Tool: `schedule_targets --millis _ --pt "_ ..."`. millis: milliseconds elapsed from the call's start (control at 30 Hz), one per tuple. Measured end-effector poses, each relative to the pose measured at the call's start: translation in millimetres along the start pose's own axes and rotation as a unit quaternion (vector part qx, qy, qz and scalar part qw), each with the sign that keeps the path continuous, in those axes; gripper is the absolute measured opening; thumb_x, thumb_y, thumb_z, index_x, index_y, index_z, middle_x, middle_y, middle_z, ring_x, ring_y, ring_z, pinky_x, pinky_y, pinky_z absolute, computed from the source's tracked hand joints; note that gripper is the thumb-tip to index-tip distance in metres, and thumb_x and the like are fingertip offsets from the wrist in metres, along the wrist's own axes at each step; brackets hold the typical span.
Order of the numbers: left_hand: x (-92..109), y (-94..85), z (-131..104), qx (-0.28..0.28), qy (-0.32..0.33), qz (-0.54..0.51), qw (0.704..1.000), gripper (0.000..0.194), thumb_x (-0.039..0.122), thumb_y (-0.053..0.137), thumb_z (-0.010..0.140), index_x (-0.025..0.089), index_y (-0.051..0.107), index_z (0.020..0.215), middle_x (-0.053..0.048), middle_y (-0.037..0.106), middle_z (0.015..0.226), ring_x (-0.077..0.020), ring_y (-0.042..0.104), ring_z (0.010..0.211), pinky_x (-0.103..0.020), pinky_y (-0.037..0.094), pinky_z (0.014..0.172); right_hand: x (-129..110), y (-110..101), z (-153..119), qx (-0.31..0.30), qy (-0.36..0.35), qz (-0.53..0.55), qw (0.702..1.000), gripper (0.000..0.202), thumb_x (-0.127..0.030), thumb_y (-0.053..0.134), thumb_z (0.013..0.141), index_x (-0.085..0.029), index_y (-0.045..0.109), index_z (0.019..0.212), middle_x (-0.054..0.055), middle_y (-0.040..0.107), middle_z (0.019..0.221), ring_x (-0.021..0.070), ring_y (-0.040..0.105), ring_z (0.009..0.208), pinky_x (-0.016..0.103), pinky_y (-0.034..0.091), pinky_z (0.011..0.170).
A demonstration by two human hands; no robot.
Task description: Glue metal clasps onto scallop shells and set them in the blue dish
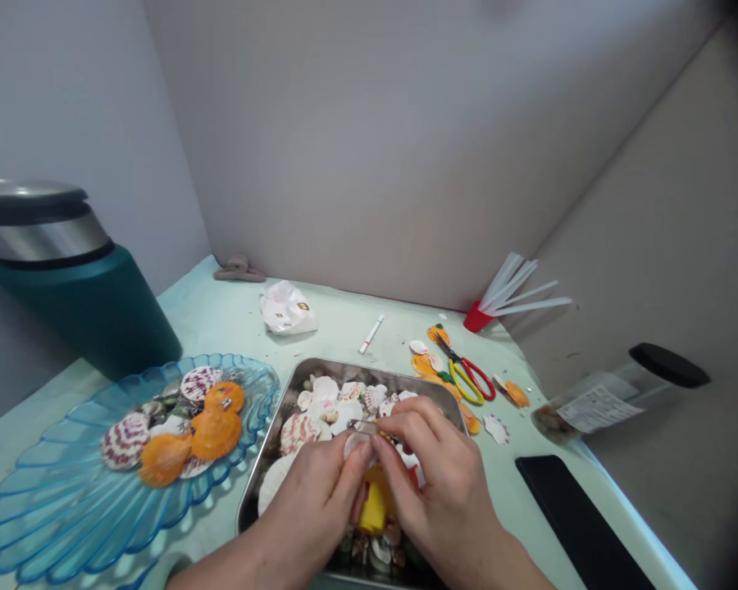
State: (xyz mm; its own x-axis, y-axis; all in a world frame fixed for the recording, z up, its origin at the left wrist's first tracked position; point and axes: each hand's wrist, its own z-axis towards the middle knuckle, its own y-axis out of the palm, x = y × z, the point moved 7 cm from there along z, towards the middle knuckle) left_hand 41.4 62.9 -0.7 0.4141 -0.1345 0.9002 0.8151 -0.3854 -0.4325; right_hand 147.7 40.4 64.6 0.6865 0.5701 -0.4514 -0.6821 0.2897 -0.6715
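Above a metal tray [250, 483] heaped with seashells, my two hands meet. My left hand [320, 479] is closed, thumb and finger pinching a small pale shell [357, 442]. Thumb and fingers of my right hand [436, 459] close on a small silvery metal piece [362, 426] against the shell; its exact kind is hard to make out. Below the fingers shows a yellow object [374, 508], partly covered by my hands. White and striped scallop shells [300, 432] lie in the tray beyond my left hand.
At left, a blue shell-shaped dish [55, 492] holds orange and striped shells; a green bottle [92, 303] stands behind. Scissors [467, 377], orange shells [427, 366] and a red cup of white sticks [480, 316] are right. A clear jar [603, 401] and black slab [571, 508] lie nearer.
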Motion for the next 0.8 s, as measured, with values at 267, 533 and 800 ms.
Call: schedule_targets --millis 267,533,800 --pt "2 -3.0 -1 0.013 0.007 -0.018 1.000 0.043 0.041 0.032 0.093 0.022 0.042 0.056 0.003 0.048 0.052 -0.0139 0.048 0.052 -0.025 0.034 0.056 4 0 -1 -0.005 0.034 0.021 0.999 0.010 -0.010 0.052 0.087 -0.019 0.054 0.090 0.005 0.055 0.086 0.0187 0.055 0.078 0.031 0.043 0.068" --pt "-9 -6.5 4 0.003 -0.053 -0.104 0.993 0.057 0.048 0.036 0.090 0.020 0.043 0.041 0.004 0.038 0.039 -0.0112 0.040 0.044 -0.024 0.031 0.052 27 -10 -3 -0.150 0.137 -0.076 0.976 0.012 -0.025 0.052 0.090 -0.020 0.057 0.080 0.003 0.061 0.080 0.0190 0.057 0.071 0.030 0.041 0.063" --pt "-16 -14.1 10 0.006 -0.125 -0.200 0.972 0.053 0.055 0.042 0.082 0.019 0.041 0.043 0.007 0.033 0.037 -0.0067 0.023 0.037 -0.024 0.014 0.043 39 14 -51 -0.342 0.155 -0.136 0.917 0.040 -0.030 0.068 0.076 -0.020 0.059 0.114 0.009 0.073 0.089 0.0298 0.068 0.080 0.035 0.048 0.068"
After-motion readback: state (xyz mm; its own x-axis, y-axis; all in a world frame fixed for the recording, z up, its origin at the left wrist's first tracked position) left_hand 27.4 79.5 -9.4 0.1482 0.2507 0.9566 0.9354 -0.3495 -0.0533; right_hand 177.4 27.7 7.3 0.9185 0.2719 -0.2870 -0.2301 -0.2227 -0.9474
